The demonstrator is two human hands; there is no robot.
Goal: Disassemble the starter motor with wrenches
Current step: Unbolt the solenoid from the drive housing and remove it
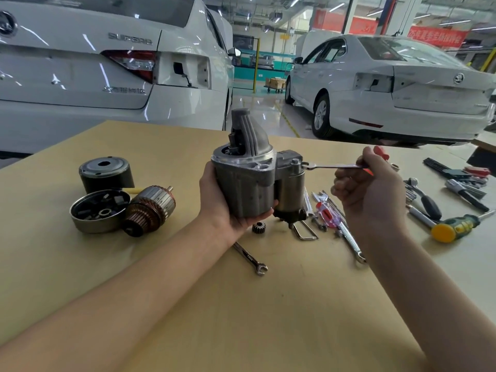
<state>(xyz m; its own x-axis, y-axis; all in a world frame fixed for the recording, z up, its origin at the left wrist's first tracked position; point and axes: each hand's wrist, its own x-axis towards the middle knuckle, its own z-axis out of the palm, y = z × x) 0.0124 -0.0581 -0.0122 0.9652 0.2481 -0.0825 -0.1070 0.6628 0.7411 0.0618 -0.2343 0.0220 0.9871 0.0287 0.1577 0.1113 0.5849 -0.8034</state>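
My left hand (218,200) grips the grey starter motor housing (245,181) from the left and below, holding it upright above the table. Its dark solenoid (291,189) sits on the right side. My right hand (367,183) holds a slim silver wrench (330,166) by its handle. The wrench's open jaw sits on a bolt at the top of the solenoid. On the table at the left lie removed parts: a black cylindrical casing (106,174), a round end cap (99,210) and a copper-wound armature (149,209). A small gear (259,227) lies under the motor.
A wrench (251,259) lies near my left forearm on the tan tabletop (268,318). More wrenches, a red-handled screwdriver (326,214), a bent metal clip (304,232) and a yellow-green screwdriver (456,227) are scattered at the right. Two white cars stand beyond the table's far edge.
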